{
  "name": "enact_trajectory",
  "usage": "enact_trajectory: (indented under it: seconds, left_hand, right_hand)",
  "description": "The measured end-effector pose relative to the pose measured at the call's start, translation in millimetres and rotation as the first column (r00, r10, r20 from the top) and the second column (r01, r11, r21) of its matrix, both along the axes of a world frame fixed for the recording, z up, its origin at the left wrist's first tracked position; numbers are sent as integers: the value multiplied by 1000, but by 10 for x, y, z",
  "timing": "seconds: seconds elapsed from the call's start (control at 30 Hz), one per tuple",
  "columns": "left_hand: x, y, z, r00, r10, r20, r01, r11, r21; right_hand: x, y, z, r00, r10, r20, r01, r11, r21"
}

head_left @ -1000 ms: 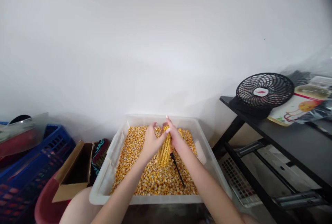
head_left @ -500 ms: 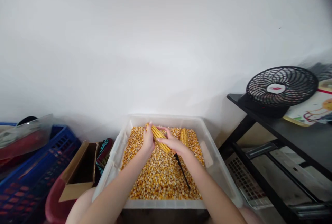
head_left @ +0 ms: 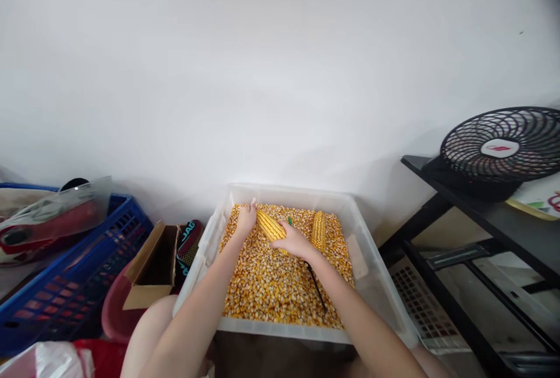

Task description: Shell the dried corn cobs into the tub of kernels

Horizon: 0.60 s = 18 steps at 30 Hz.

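A yellow ear of corn (head_left: 270, 225) is held tilted over the loose kernels (head_left: 271, 290) in a clear plastic bin (head_left: 312, 333). My right hand (head_left: 294, 242) grips its lower end, thumb and fingers around it. My left hand (head_left: 248, 219) is closed at the upper tip, its fingertips partly hidden. A second ear of corn (head_left: 319, 231) lies on the kernels to the right. A thin black rod (head_left: 317, 289) rests on the kernels below my right wrist. Beyond my right hand shows a small green piece (head_left: 290, 221).
Left of the bin are an open cardboard box (head_left: 153, 270), a red tub (head_left: 114, 314) and a blue crate (head_left: 70, 296) with things in it. A black fan (head_left: 503, 144) stands on a dark table (head_left: 476, 214) at right. The white wall (head_left: 280, 74) rises behind.
The view has shifted, so the crate shows more and the fan sits farther right. My left hand has moved from around the ear toward its upper tip, uncovering more kernels.
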<state>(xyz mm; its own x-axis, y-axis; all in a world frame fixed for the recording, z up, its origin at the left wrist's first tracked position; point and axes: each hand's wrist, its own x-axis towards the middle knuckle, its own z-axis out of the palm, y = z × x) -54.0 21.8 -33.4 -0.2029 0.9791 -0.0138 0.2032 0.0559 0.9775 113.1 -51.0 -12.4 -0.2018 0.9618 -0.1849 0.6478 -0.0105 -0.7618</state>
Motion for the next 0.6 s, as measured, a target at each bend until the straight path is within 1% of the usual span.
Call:
enact_trajectory:
  seconds: [0.03, 0.1, 0.17, 0.23, 0.27, 0.3, 0.33, 0.37, 0.43, 0.5, 0.53, 0.57, 0.6]
  left_hand:
    - [-57, 18, -22, 994, -28, -105, 26, 999, -18]
    - [-137, 40, -46, 984, -70, -163, 62, 997, -55]
    - [-159, 45, -33, 985, -104, -135, 93, 992, -84]
    - [-138, 34, 18, 986, -136, -97, 125, 986, -114]
    - [-122, 22, 57, 988, -149, -42, 143, 982, -121]
    - [-106, 6, 102, 986, -161, 46, 165, 979, -116]
    - [-95, -14, 153, 971, -168, 171, 186, 978, -93]
    - [-90, -37, 208, 936, -175, 304, 201, 978, -56]
    - [-100, -89, 334, 835, -196, 514, 207, 978, 35]
    - [-140, -153, 485, 751, -217, 624, 179, 976, 124]
    - [-174, -196, 573, 725, -219, 653, 145, 975, 166]
    - [-217, -253, 668, 713, -224, 664, 113, 972, 207]
    - [-273, -330, 770, 727, -224, 650, 91, 969, 231]
  right_hand:
    - [24, 23, -15, 1000, -4, 11, 4, 1000, 9]
    - [79, 66, -30, 1000, -18, 22, 18, 999, 30]
    - [130, 97, -24, 1000, -21, -20, 22, 999, 24]
    - [166, 110, 4, 992, -23, -125, 20, 999, -27]
    - [176, 110, 25, 982, -26, -187, 17, 999, -52]
    - [179, 106, 49, 968, -32, -249, 16, 998, -65]
    - [178, 100, 73, 951, -36, -306, 17, 998, -66]
    - [172, 94, 95, 933, -34, -357, 15, 998, -56]
    - [156, 83, 121, 902, -18, -432, 9, 1000, -23]
    - [141, 80, 111, 888, -6, -459, 8, 1000, 3]
    - [138, 82, 93, 892, -7, -452, 13, 1000, 10]
    - [137, 86, 68, 901, -13, -433, 21, 1000, 14]
    - [139, 91, 39, 913, -20, -407, 29, 999, 16]
